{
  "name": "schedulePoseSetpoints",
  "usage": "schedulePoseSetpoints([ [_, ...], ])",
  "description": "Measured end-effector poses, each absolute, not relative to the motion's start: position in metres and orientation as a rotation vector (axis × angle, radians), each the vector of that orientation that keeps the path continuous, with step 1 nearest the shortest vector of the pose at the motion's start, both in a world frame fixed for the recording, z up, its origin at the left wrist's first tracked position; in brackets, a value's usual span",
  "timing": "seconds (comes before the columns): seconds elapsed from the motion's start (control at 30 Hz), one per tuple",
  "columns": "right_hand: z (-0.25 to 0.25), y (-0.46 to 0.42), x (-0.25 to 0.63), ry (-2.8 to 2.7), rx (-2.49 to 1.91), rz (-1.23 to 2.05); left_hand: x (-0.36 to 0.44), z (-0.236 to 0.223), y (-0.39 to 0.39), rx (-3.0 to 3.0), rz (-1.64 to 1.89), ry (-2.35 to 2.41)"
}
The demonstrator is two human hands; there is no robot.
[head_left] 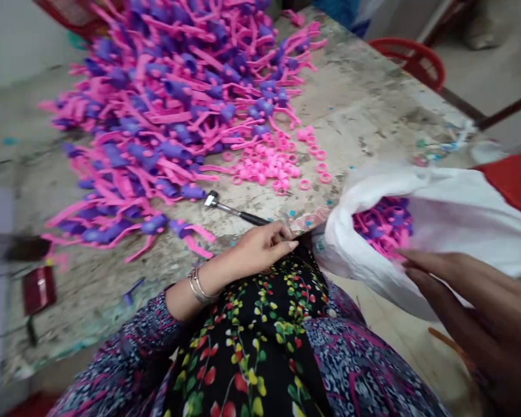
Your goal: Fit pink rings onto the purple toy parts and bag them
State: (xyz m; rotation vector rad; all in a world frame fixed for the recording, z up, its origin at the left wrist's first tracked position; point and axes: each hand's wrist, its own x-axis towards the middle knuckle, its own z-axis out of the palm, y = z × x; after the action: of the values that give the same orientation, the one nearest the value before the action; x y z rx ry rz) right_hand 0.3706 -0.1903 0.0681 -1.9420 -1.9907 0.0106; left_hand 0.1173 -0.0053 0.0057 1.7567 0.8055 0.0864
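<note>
My left hand (264, 248) rests at the table's near edge, beside the handle of a small hammer (230, 209). Its fingers are curled with the thumb against them; whatever they may hold is hidden. At the mouth of a white sack (443, 200) on the right, my right hand (469, 301) pinches a pink strip of a plastic piece, slightly blurred. Inside the sack lie many pink-and-purple plastic pieces (384, 223). A large heap of the same pieces (173, 110) covers the table's far side. Small pink rings (267, 162) lie between heap and hammer.
The stained table (351, 104) reaches to the back right, where a red plastic chair (410, 61) stands. A dark red object (39, 289) and a small purple stick (134, 291) lie at the left. A red item (510, 182) sits behind the sack.
</note>
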Motion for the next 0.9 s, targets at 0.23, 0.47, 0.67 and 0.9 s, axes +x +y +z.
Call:
schedulePoseSetpoints([
  [0.23,0.047,-0.118,0.269,-1.937,-1.397,0.584,0.032,-0.005,-0.021,1.628,0.226,0.984],
  [0.47,0.0,-0.017,0.199,-1.948,-1.504,0.806,-0.036,-0.014,-0.026,1.446,0.429,1.271],
  [0.67,-0.03,0.036,0.143,-1.996,-1.599,1.207,-0.062,-0.042,-0.017,1.0,0.766,1.565],
  [0.9,-0.04,0.034,0.128,-1.667,-1.475,1.636,-0.068,-0.048,-0.005,0.806,1.021,1.534],
])
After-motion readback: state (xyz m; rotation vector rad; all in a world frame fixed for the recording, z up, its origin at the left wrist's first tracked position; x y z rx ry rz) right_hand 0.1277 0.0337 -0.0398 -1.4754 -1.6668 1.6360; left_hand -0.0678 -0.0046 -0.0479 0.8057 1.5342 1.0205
